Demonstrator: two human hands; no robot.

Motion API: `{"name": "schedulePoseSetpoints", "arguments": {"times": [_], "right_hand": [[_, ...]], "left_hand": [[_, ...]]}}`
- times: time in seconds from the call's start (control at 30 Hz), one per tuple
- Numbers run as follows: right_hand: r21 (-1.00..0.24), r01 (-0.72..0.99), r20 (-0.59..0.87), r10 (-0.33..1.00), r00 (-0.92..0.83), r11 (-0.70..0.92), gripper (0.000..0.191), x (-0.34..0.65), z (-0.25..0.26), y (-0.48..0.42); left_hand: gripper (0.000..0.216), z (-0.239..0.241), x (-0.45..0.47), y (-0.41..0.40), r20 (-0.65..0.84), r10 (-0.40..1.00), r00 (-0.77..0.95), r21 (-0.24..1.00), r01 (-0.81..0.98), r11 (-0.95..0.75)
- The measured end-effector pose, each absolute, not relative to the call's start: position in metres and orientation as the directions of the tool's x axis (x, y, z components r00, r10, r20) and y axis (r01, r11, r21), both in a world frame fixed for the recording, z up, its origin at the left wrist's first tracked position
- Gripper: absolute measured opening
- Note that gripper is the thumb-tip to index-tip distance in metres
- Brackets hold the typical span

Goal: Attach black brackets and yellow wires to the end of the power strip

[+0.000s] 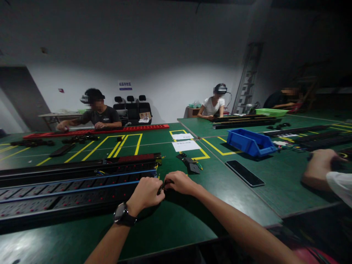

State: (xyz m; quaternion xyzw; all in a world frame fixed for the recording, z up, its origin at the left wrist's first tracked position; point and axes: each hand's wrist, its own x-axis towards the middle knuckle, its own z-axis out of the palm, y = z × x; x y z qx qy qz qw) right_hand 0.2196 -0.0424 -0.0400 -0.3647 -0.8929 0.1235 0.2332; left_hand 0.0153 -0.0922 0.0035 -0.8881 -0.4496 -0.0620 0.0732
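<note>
My left hand [147, 192], with a black watch at the wrist, is closed at the right end of a long black power strip [82, 194] with rows of outlets and red dots. My right hand [180, 182] meets it fingertip to fingertip, its fingers pinched. Between them shows a small dark piece [161, 187], partly covered by the fingers; its kind cannot be made out. Short wires stick out at the strip's end. Just beyond my right hand lie flat black plates [192, 167] with a yellow-green wire.
Paper sheets [185, 146] lie behind the plates. To the right are a phone [244, 173] and a blue bin [249, 143]. A neighbour's hand [320, 167] works at the right edge. Across the green table [209, 200], a person sits behind a red rail [143, 127].
</note>
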Motion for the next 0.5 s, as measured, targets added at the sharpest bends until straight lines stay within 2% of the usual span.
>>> {"name": "schedulePoseSetpoints", "arguments": {"times": [0.5], "right_hand": [[-0.413, 0.578, 0.331, 0.707, -0.625, 0.704, 0.005, 0.2197, -0.0392, -0.0444]], "left_hand": [[0.017, 0.0013, 0.0147, -0.0927, 0.174, 0.788, 0.591, -0.086, 0.806, -0.586]]}}
